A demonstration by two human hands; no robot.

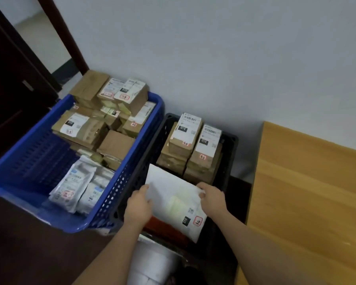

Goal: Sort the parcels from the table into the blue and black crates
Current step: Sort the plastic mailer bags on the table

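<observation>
Both hands hold one flat white envelope [173, 199] over the near end of the black crate [230, 145]. The left hand [139, 206] grips its left edge, thumb on top and fingers curled beneath, while the right hand [213, 199] pinches the right edge with its fingers folded over the rim. The envelope lies tilted, its far corner pointing toward the back of the crate, and near its closest corner it carries a black "010" tag and a red-framed sticker. Under it, something red [164, 227] shows in the bottom of the crate. At the far end of the black crate stand two stacks of brown cardboard boxes [190, 149], side by side and touching, each topped with a white shipping label bearing a black "010" mark. The blue crate [39, 161] sits just beside the black one on its left, their walls touching. It is piled high at the back with more brown boxes [103, 120] with labels, stacked above the rim, and in its near right corner lie several white and grey soft mailers [78, 184] — overlapping one another. To the right of the black crate is a wooden table [308, 192], near a pale wall [214, 48], and a dark door [12, 83] stands on the left.
</observation>
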